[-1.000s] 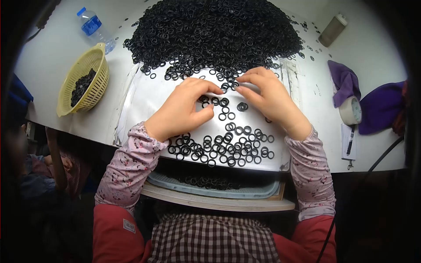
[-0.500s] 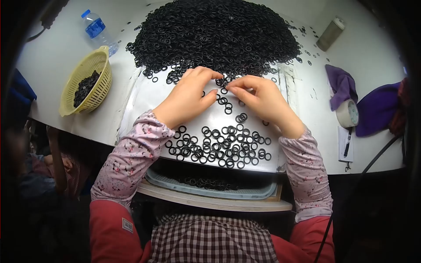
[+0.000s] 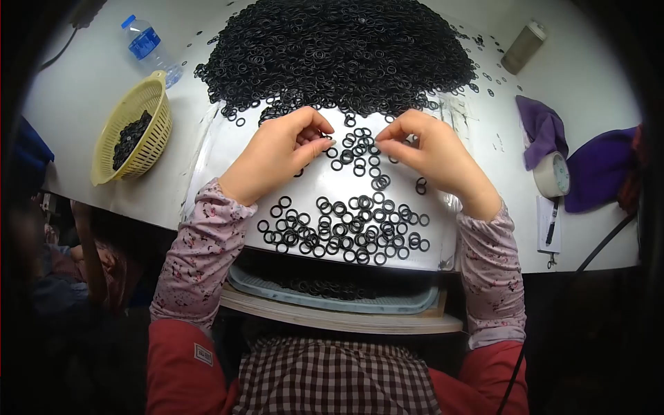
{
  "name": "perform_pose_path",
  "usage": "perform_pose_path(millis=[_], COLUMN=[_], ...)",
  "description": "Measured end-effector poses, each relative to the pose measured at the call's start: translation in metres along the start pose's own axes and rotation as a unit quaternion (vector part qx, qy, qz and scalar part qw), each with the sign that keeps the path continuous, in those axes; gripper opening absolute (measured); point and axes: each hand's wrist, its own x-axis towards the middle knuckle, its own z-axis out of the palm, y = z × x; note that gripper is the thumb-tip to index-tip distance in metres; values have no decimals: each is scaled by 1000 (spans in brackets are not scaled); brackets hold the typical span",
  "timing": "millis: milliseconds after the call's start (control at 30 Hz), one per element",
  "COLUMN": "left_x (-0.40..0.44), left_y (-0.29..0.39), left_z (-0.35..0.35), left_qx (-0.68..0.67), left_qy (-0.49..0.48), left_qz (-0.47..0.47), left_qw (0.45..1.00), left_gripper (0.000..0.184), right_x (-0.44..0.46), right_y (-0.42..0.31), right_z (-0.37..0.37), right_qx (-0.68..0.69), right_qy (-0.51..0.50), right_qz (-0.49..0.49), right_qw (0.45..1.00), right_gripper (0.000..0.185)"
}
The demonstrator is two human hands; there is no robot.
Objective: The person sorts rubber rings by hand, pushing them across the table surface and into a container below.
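My left hand (image 3: 282,149) hovers at the left of a small cluster of black rubber rings (image 3: 360,149). Its fingers are curled, with a gap between thumb and index finger beside a few rings. On the cluster's other side is my right hand (image 3: 432,146). Its thumb and index finger come close together at the cluster's edge; whether a ring is between them is hidden. Closer to me lies a wider spread of loose rings (image 3: 339,228). A large heap of black rings (image 3: 339,55) rises beyond both hands.
A yellow basket (image 3: 158,124) holding dark pieces stands left, near a water bottle (image 3: 145,43). To the right are a grey-brown bottle (image 3: 523,48), purple cloth (image 3: 541,128), tape roll (image 3: 552,174) and pen (image 3: 552,221). Below the table edge sits a light blue tray (image 3: 332,302) with rings.
My hands have moved apart, left hand leftward and right hand slightly rightward. More separate rings now show in the cluster between them, and a few lie by my right wrist.
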Motion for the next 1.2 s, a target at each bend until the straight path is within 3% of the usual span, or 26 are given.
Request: perform_pose_path(millis=[167, 233, 267, 400, 467, 500, 567, 600, 667, 767, 800, 833, 900, 933, 1033, 1067, 1100, 1167, 1200], left_x=[0, 1, 0, 1, 2, 1, -1, -3, -4, -6, -7, -8, -9, -10, -5, -2, 1, 13, 16], left_y=[-3, -4, -4, -3, -6, -11, -22, -14, -11, -3, -1, 1, 13, 17, 10, 11, 15, -12, -15], left_z=[-3, -3, -3, -3, 0, 3, 10, 7, 10, 9, 9, 7, 0, -3, 0, 1, 2, 15, 18], left_qx=[-3, 1, 3, 83, 113, 130, 164, 117, 115, 95, 87, 80, 9, -26, -101, -79, -17, 93, 103], left_qy=[13, 15, 17, 22, 28, 53, 101, 36, 17, -46, -65, -85, -189, -239, -172, -133, -82, 41, 38], left_qz=[-33, -49, -58, -53, -34, 27, 150, 90, 120, 133, 153, 173, 72, 20, 13, 17, 15, 163, 174], left_qw=[999, 999, 998, 995, 993, 990, 970, 988, 986, 985, 982, 978, 979, 970, 980, 988, 996, 981, 979], left_gripper=[15, 16, 16, 20, 21, 21, 22, 22, 23, 22, 21, 20, 19, 18, 17, 18, 21, 27, 28], right_x=[-7, -10, -9, -5, -6, -5, -5, -5, -5, -2, 3, 3, 3, 4, 7, 11, 17, 23, 20], right_y=[-5, -14, -14, -35, -13, -5, -6, -11, -17, -15, -6, -1, 2, 0, -9, 3, 18, 31, 25], right_z=[4, -3, -3, 1, 20, 26, 24, 19, 12, 20, 25, 26, 25, 23, 18, 23, 21, 23, 21], right_qx=[-54, 17, 29, 53, -26, -65, -4, 15, 40, 60, -34, -26, -10, 15, 92, 75, -64, -195, -117], right_qy=[-123, -201, -233, -171, -42, 24, -54, -102, -164, 3, 76, 56, 17, 18, 19, 109, 178, 243, 188], right_qz=[-83, -64, -48, 139, -48, -142, -111, -86, -11, 12, -76, -89, -113, -72, 58, -11, -95, -155, -95], right_qw=[987, 977, 971, 974, 998, 988, 992, 991, 986, 998, 994, 994, 993, 997, 994, 991, 977, 938, 971], right_gripper=[20, 19, 19, 23, 23, 24, 23, 23, 21, 21, 21, 21, 22, 22, 24, 25, 27, 27, 28])
